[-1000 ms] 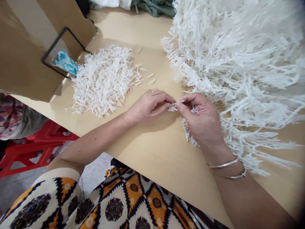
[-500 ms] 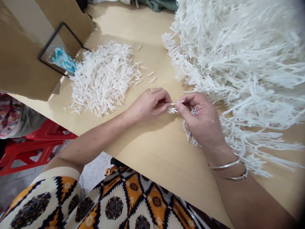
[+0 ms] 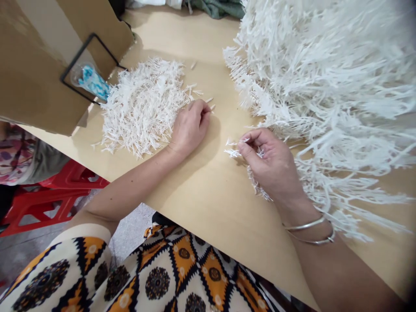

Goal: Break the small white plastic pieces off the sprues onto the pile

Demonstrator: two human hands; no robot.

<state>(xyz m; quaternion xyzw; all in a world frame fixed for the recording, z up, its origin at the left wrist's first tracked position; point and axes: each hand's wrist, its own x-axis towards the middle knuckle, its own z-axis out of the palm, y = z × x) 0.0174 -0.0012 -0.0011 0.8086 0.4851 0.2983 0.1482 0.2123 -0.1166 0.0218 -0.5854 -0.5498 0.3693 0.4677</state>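
My left hand [image 3: 191,126] is at the right edge of a pile of small white branched pieces [image 3: 139,104]. Its fingers are curled together, and whatever they might hold is hidden. A few loose pieces lie just beyond the fingertips. Thumb and forefinger of my right hand [image 3: 271,162] pinch a thin white branched strand [image 3: 233,152], whose tips stick out to the left. More of the white strand [image 3: 258,184] hangs below that palm. Beside the right hand spreads a large heap of long white branched strands [image 3: 338,95], partly behind the wrist.
A cardboard box [image 3: 39,65] stands at the left, with a black wire frame [image 3: 78,54] and a clear cup [image 3: 92,81] of blue-and-white contents by it. Grey-green cloth [image 3: 217,6] lies at the far edge. Red stools [image 3: 48,203] and a seated person's clothing are at lower left.
My left hand has moved away from the right hand, up and left to the small pile's edge. The right hand stays almost in place, still pinching the strand.
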